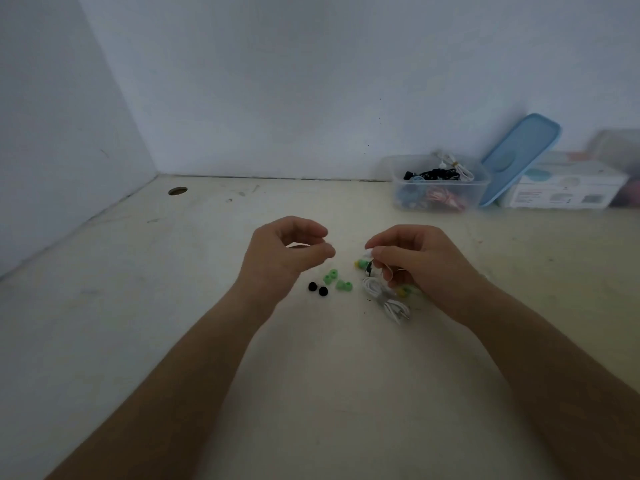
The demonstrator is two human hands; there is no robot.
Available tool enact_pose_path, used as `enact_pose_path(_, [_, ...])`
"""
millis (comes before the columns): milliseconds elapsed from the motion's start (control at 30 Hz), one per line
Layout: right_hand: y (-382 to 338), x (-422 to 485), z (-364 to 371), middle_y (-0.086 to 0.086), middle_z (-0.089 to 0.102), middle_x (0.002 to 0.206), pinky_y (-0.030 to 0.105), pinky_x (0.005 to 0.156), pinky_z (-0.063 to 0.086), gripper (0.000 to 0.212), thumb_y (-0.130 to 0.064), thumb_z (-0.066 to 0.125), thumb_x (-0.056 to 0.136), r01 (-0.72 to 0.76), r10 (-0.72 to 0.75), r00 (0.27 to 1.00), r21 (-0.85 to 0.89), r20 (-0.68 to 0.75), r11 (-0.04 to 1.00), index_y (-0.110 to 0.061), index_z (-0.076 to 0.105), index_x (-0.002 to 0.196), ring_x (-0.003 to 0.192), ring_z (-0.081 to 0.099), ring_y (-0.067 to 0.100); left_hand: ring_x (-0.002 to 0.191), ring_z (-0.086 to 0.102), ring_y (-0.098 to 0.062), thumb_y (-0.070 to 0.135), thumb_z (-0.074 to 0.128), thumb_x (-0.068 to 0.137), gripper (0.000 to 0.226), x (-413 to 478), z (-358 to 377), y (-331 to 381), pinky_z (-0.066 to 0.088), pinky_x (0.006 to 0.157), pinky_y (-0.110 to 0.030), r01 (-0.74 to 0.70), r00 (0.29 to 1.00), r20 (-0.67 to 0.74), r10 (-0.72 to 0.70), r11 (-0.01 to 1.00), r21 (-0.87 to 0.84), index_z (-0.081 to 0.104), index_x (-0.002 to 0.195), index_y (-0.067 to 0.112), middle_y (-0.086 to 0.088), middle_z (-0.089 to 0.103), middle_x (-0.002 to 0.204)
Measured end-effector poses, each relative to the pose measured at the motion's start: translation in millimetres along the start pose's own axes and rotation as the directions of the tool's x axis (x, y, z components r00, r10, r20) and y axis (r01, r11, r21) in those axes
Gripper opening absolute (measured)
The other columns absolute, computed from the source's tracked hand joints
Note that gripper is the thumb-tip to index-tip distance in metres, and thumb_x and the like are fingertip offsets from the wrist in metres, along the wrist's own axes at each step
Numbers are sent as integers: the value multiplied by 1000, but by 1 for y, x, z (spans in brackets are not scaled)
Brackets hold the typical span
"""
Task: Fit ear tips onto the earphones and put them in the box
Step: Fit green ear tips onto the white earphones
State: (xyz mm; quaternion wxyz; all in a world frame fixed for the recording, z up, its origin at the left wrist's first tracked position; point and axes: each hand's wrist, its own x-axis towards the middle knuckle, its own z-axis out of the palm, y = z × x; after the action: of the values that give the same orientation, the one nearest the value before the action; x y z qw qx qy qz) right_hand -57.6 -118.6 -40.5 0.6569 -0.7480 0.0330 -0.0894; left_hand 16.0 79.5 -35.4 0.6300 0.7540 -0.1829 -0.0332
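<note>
Cream-coloured tabletop [329, 393] filled the near ground, and two bare forearms reached over it from the lower corners. Beyond them lay the coiled white cable [386, 299] of the earphones. Its long axis ran on a diagonal, with the end nearer the person pointing right and the far end leading up-left under the right hand [415, 261]. A yellow ear tip [403, 291] showed just beside the coil, half hidden by that hand's curled lower fingers.

Left of the cable, loose on the table, sat two black ear tips [312, 286] side by side, and just behind them a few green ear tips [330, 276] in a small cluster.

The right hand pinched an earphone [363, 263] between thumb and forefinger above the table. The bud lay roughly level, and its green-tipped end pointed left toward the left hand [287, 251]. The left hand hovered near it and apart from it, its fingers curled and its thumb and forefinger bent toward each other in a loose ring. The fingertips were blurred, so I could not tell whether anything small sat between them.

Farther back a round hole [177, 191] was cut in the tabletop at the left. At the far right, against the pale wall [277, 81], stood the clear plastic box [398, 188] (already holding a tangle of black, white and pinkish earphones). Its blue lid [519, 157] leaned tilted against the box's right side, and a white carton [568, 188] stood just beyond that.
</note>
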Motion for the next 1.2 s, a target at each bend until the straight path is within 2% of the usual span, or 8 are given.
enact_pose_path(133, [-4, -4, 0, 8, 68, 69, 28, 56, 50, 8, -2, 67, 89, 2, -2, 1000, 20, 5, 1000, -7, 73, 88, 57, 57, 15, 80, 73, -10, 5, 81, 76, 23, -6, 11, 1, 55, 72, -18, -19, 998, 53, 21, 999, -28, 73, 97, 12, 1, 76, 90])
enact_pose_path(333, [-7, -6, 1, 9, 67, 68, 27, 55, 50, 7, -3, 67, 88, 21, -21, 1000, 42, 19, 999, -7, 72, 87, 56, 57, 15, 83, 74, -19, 0, 79, 77, 25, -10, 19, 3, 60, 75, -29, -38, 993, 108, 47, 996, -83, 73, 100, 8, -5, 77, 89])
enact_pose_path(600, [-8, -6, 2, 12, 69, 71, 29, 57, 52, 3, -4, 69, 86, 26, -27, 999, 57, 21, 998, -6, 71, 88, 58, 59, 16, 91, 74, -16, -7, 74, 80, 28, -12, 21, 2, 57, 80, -23, -80, 989, 113, 96, 988, -134, 71, 104, 5, -5, 77, 95])
enact_pose_path(667, [-8, -6, 2, 12, 70, 72, 28, 57, 53, 3, -5, 70, 85, 30, -31, 999, 63, 17, 998, -6, 71, 88, 58, 60, 16, 92, 74, -17, -8, 73, 80, 28, -12, 21, 2, 58, 81, -30, -83, 989, 113, 98, 988, -127, 71, 104, 6, -4, 77, 95])
enact_pose_path(767, [-8, -7, 2, 12, 71, 75, 28, 58, 54, 3, -4, 70, 87, 51, -52, 998, 54, 22, 997, -5, 70, 90, 60, 61, 16, 92, 74, -18, -7, 73, 80, 29, -12, 22, 2, 59, 83, -49, -88, 989, 111, 99, 991, -101, 71, 102, 11, -2, 78, 94])
enact_pose_path(800, [-8, -7, 2, 11, 72, 76, 29, 59, 54, 4, -4, 70, 87, 62, -63, 998, 43, 28, 997, -5, 70, 91, 61, 62, 17, 91, 74, -18, -8, 74, 79, 29, -12, 22, 2, 59, 84, -49, -94, 988, 111, 105, 991, -96, 71, 101, 12, -1, 78, 94])
enact_pose_path(967, [-7, -8, 2, 11, 73, 77, 32, 62, 55, 5, -9, 73, 85, 92, -92, 995, 9, 39, 996, -8, 71, 90, 64, 64, 19, 88, 74, -15, -10, 74, 77, 33, -13, 24, 2, 58, 79, -25, -125, 984, 114, 136, 987, -99, 71, 100, 13, -1, 78, 92])
enact_pose_path(1200, [-5, -6, 3, 11, 73, 77, 31, 61, 56, 3, -7, 72, 87, 97, -97, 995, -9, 16, 995, -7, 71, 90, 63, 64, 18, 87, 74, -14, -11, 75, 76, 34, -12, 25, 2, 58, 79, -24, -159, 980, 108, 168, 983, -87, 71, 100, 12, -2, 77, 92])
